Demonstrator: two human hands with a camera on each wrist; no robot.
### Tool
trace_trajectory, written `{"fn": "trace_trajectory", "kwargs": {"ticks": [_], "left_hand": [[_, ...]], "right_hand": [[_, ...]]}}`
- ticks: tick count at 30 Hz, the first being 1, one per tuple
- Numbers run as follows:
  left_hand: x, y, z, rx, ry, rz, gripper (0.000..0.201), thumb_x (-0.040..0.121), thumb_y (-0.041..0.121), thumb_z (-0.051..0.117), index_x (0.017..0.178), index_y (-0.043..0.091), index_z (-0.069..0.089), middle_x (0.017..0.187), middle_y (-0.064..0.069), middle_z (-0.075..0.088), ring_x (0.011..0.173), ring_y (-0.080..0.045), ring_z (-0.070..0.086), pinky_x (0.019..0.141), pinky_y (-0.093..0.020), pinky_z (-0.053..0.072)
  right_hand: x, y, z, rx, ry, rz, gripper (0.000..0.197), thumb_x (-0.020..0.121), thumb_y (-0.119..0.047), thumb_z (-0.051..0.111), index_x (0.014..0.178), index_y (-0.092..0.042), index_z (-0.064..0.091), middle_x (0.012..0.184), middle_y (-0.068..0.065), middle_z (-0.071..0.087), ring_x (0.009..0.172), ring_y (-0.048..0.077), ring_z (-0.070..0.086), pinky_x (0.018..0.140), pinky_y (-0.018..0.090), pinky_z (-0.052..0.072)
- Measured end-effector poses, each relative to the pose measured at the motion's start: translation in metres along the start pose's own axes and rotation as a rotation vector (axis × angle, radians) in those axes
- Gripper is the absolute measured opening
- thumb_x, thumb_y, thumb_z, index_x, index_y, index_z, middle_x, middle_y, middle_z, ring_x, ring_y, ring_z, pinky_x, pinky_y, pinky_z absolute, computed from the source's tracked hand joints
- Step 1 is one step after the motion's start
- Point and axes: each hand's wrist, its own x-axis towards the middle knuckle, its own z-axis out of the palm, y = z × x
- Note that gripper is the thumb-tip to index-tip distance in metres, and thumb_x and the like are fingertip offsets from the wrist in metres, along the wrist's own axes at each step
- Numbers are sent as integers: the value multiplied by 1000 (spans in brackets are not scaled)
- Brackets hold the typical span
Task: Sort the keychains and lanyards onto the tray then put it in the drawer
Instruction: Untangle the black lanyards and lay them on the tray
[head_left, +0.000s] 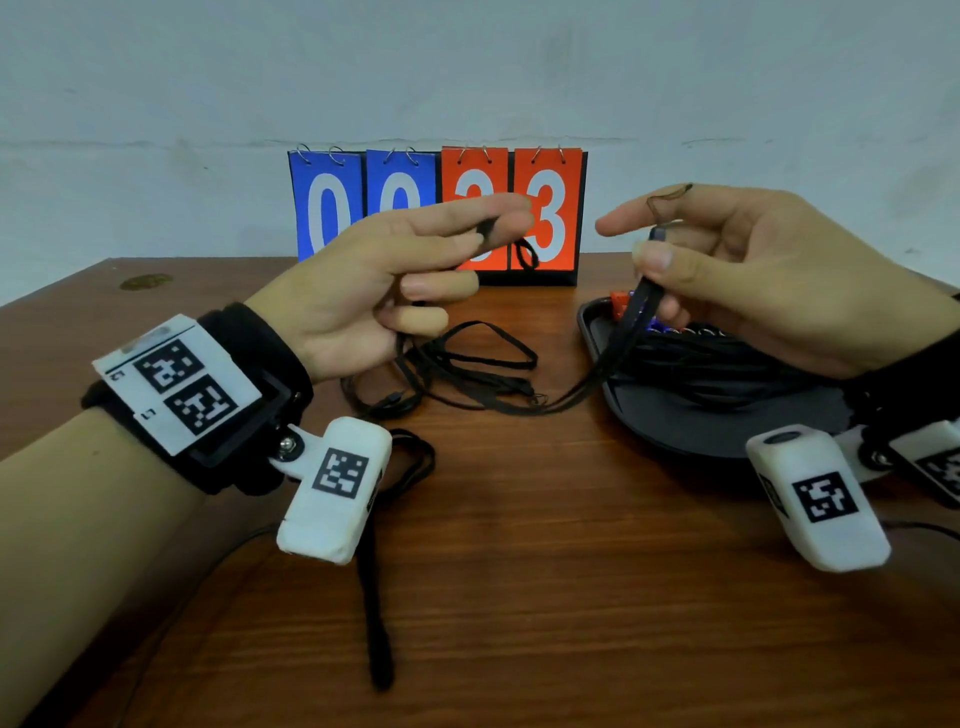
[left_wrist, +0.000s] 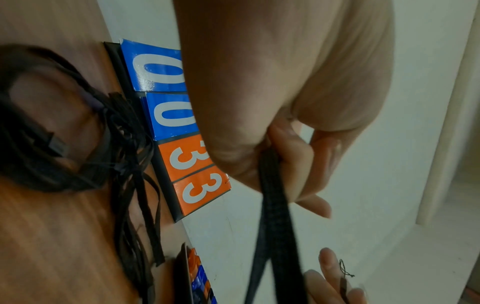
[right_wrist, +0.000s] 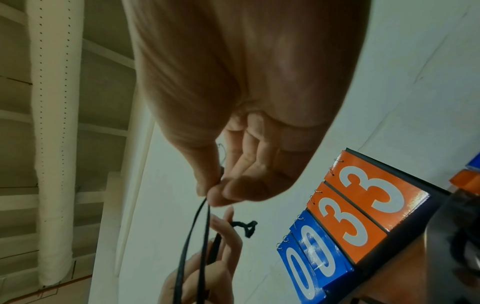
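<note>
Hiding much of the flip scoreboard (head_left: 437, 213), the left hand (head_left: 374, 280) and right hand (head_left: 748, 270) are hovering above the desk (head_left: 519, 571) in front of it, so that in the head view only parts of its white digits are showing; the wrist views are giving the full reading, 0 0 on blue cards and 3 3 on orange. The left grip is pinching a thin black lanyard (head_left: 467, 364) between thumb and forefinger, with a small cord loop dangling in front of the scoreboard's orange cards. The right grip is pinching another black strap (head_left: 631, 312) between thumb and fingers, and a fine thread is lying across its forefinger. The lanyards are looking like flat, narrow black ribbons, and most are lying tangled on the desk just in front of the scoreboard; which strand belongs to which is hard to tell. The black tray (head_left: 675, 415) is sitting in front of and to the right of the scoreboard, partly covered by the right hand, holding a heap of black straps and small red and blue keychains (head_left: 631, 306) that are too hidden to make out. Square black-and-white marker codes are showing on the wrist mounts.
</note>
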Motion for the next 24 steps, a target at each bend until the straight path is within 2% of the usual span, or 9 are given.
{"fn": "trace_trajectory", "kwargs": {"ticks": [3,6,7,9,11,13,19,22,24], "left_hand": [[-3,-1,7,-3,-118,-6,48,99,9,46,146,15,54,119,10,69,46,-3,27,41,-14,14],[-5,-1,13,-16,-207,-16,48,98,10,47,146,14,53,117,9,69,50,-5,21,41,-14,14],[-6,-2,15,-20,-225,-17,48,98,10,48,146,14,53,117,9,69,51,-6,20,42,-14,14],[-8,-2,18,-17,-248,-20,49,97,10,48,146,13,53,118,8,69,51,-6,20,42,-15,14],[-9,-3,20,-5,-267,-28,49,98,10,48,147,13,52,120,7,68,51,-6,20,42,-15,14],[-10,-4,21,8,-277,-34,50,98,10,49,147,13,52,123,7,68,51,-6,21,42,-14,15],[-10,-4,21,-8,-300,-39,52,97,9,49,149,13,49,124,6,67,51,-5,21,42,-14,17],[-10,-6,22,-34,-324,-45,53,99,7,47,151,11,46,124,4,65,52,-6,21,43,-16,16],[-10,-7,23,-41,-339,-52,53,99,6,47,151,10,46,125,3,65,52,-5,22,43,-16,16]], "right_hand": [[0,0,1,-15,19,24,25,78,-33,71,98,-19,76,77,-4,68,66,10,61,64,18,53],[-2,-1,3,-56,23,17,20,79,-38,69,86,-23,81,89,0,74,66,6,56,66,20,49],[-2,-1,4,-68,20,14,22,80,-39,68,87,-22,81,90,2,74,65,7,52,65,22,47],[-3,-3,5,-61,11,13,25,83,-36,66,92,-15,78,73,-3,68,62,12,46,61,21,44],[-3,-3,5,-27,4,35,22,83,-31,67,93,-13,77,64,-5,60,59,13,48,57,20,46],[-1,-2,5,-21,-2,67,20,80,-31,70,89,-15,78,68,-1,62,61,11,55,58,19,49],[1,1,4,-40,-68,197,34,78,-42,66,88,-13,81,73,3,68,66,11,62,60,17,53],[0,2,6,-61,-115,219,27,84,-31,64,102,-17,79,76,3,71,69,12,66,63,17,54],[-2,1,6,-53,-157,223,33,85,-26,64,117,-21,71,78,8,73,71,15,69,62,18,55]]}}
